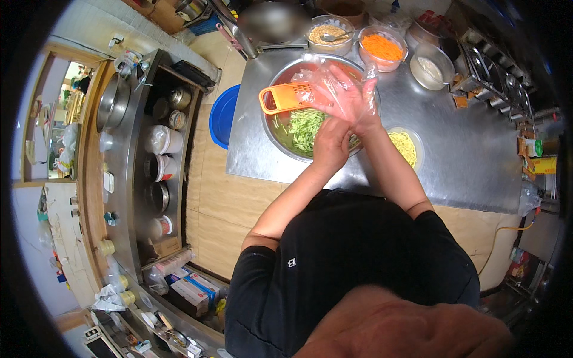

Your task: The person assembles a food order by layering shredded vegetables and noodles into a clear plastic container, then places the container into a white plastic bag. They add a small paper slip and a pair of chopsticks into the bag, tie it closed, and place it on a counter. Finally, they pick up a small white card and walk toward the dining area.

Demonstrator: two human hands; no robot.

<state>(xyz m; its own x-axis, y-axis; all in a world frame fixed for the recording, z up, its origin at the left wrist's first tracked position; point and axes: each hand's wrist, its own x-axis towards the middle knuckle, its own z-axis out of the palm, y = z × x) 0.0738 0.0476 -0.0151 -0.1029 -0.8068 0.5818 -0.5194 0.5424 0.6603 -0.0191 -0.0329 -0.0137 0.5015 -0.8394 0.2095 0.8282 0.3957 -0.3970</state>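
Left hand [331, 145] apparently pinches a clear plastic glove [320, 85] steady on the splayed right hand [353, 101]; round metal bowl's [280, 141] nine-o'clock rim seemingly supports flat orange plastic grater [291, 96].

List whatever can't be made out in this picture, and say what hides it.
All in the head view:
- Far end of the orange grater: behind the right hand and its clear plastic glove.
- What the left hand pinches, if anything: its fingertips overlap the right wrist.
- Left side of the yellow shreds: behind the right forearm.
- Right part of the blue basin: behind the metal table.
- Contents of the round thing at top: blurred.
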